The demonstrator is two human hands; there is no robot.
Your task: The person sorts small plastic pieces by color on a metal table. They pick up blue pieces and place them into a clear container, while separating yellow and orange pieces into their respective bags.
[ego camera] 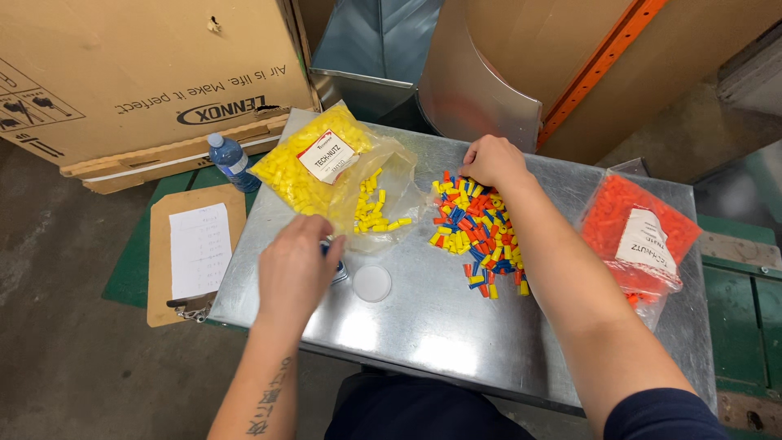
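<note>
My right hand (494, 160) rests with curled fingers on the far edge of a mixed pile of yellow, orange and blue wire connectors (479, 235) on a metal sheet table (423, 326). Whether it grips any piece is hidden. My left hand (295, 265) hovers palm down near the table's left side, covering a small dark item; blue connectors peek out by its fingers. Just beyond it lies an open clear bag of yellow connectors (334, 167), some spilled inside the bag's mouth (376, 210). A small round clear lid (372, 283) lies right of my left hand.
A clear bag of orange connectors (635, 236) lies at the table's right end. A clipboard with paper (195, 248) and a blue-capped water bottle (230, 161) sit on the floor left. A large cardboard box (138, 73) and sheet metal ducting (432, 65) stand behind.
</note>
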